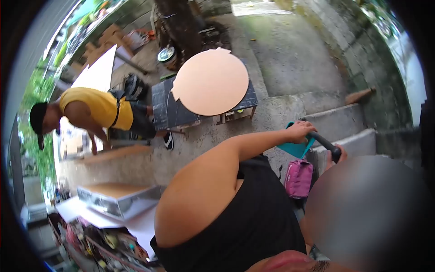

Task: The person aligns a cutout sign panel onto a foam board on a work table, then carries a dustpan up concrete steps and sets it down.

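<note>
My left hand [300, 131] is closed around the upper end of a dark grey handle [322, 141]. Right beside it is a teal piece [294, 148], flat and angular, partly covered by my fingers. Together they look like one tool, whose exact kind I cannot tell. At the handle's thick lower end my right hand [340, 154] has its fingers curled round it; a blurred patch hides much of that hand and arm. A puffy pink bag [299, 178] lies just below the teal piece.
A round tan board [212, 82] with tabs covers much of a dark table [164, 105]. A person in a yellow top [93, 106] bends over at the left. Concrete steps [335, 120] rise at the right. Near the tree trunk [179, 25] stands a lidded bucket [166, 55].
</note>
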Motion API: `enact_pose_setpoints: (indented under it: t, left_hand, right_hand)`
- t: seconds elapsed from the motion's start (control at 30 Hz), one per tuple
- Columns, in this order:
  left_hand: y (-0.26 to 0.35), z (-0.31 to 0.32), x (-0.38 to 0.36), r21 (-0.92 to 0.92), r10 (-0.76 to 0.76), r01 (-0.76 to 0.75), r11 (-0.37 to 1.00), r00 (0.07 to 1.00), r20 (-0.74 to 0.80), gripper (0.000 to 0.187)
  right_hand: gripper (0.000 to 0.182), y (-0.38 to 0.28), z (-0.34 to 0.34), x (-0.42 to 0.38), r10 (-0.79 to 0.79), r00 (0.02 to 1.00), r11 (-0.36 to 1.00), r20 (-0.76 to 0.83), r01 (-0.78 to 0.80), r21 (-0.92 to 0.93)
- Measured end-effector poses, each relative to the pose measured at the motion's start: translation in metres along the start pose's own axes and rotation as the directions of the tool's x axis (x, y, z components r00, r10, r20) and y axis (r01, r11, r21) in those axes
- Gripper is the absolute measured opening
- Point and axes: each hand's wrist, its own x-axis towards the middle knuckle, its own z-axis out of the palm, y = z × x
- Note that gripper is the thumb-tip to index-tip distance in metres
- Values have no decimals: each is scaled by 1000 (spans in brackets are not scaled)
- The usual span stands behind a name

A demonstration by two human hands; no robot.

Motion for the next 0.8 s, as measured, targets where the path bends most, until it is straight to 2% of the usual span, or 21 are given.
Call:
enact_pose_setpoints:
  t: [0.07, 0.13, 0.17, 0.2, 0.23, 0.33, 0.43, 0.5, 0.53, 0.57, 0.6, 0.63, 0.67, 0.7, 0.77, 0.8]
  left_hand:
    - [-30, -2, -7, -65, -354, 358, 931, 933, 69, 54]
    - [-78, 6, -37, -126, -503, 517, 847, 855, 131, 50]
    - [-104, 12, -58, -132, -564, 584, 801, 810, 162, 48]
    - [-128, 22, -88, -118, -639, 662, 741, 748, 180, 45]
    - [-155, 31, -113, -97, -710, 736, 670, 674, 202, 43]
    - [-225, 67, -182, 8, -840, 882, 471, 445, 311, 36]
    - [-284, 100, -235, 167, -855, 909, 382, 280, 436, 30]
    - [-325, 120, -240, 196, -807, 858, 475, 335, 486, 27]
    - [-330, 115, -207, 147, -779, 840, 522, 400, 483, 26]
    - [-344, 117, -161, -274, -757, 915, 296, 400, 517, 26]
    - [-332, 102, -80, -610, -733, 792, -28, 399, 551, 26]
    - [-340, 87, -21, -265, -744, 855, 445, 518, 422, 25]
    - [-281, 42, 93, -271, -765, 852, 447, 522, 378, 24]
    - [-298, 33, 133, -274, -693, 750, 603, 662, 286, 28]
    - [-246, -12, 254, -500, -656, 636, 588, 736, 166, 28]
    - [-230, -27, 296, -510, -662, 627, 590, 736, 139, 26]
  right_hand:
    - [26, 40, -8, 42, -6, 1000, 997, -28, 4, -74]
    - [26, 82, -12, 81, 41, 995, 998, -90, -46, -52]
    - [27, 113, -12, 101, 72, 991, 997, -117, -70, 16]
    - [27, 143, -10, 118, 120, 980, 992, -157, -110, 69]
    - [28, 163, -12, 138, 104, 978, 995, -181, -101, 28]
    - [30, 226, -21, 198, 128, 957, 988, -259, -147, -55]
    - [32, 290, -27, 254, 168, 922, 976, -348, -205, -71]
    - [32, 335, -32, 284, 232, 893, 963, -385, -268, -40]
    - [31, 357, -37, 302, 267, 875, 957, -403, -290, 5]
    - [30, 377, -42, 318, 243, 868, 952, -433, -299, -65]
    - [30, 395, -47, 332, 217, 859, 943, -463, -306, -126]
    - [31, 412, -52, 346, 256, 837, 933, -483, -345, -103]
    - [31, 434, -56, 362, 269, 825, 928, -497, -360, -94]
    - [31, 449, -61, 370, 299, 800, 911, -520, -402, -95]
    - [32, 489, -72, 395, 406, 746, 867, -528, -497, -36]
    - [32, 512, -75, 409, 411, 743, 863, -527, -503, -36]
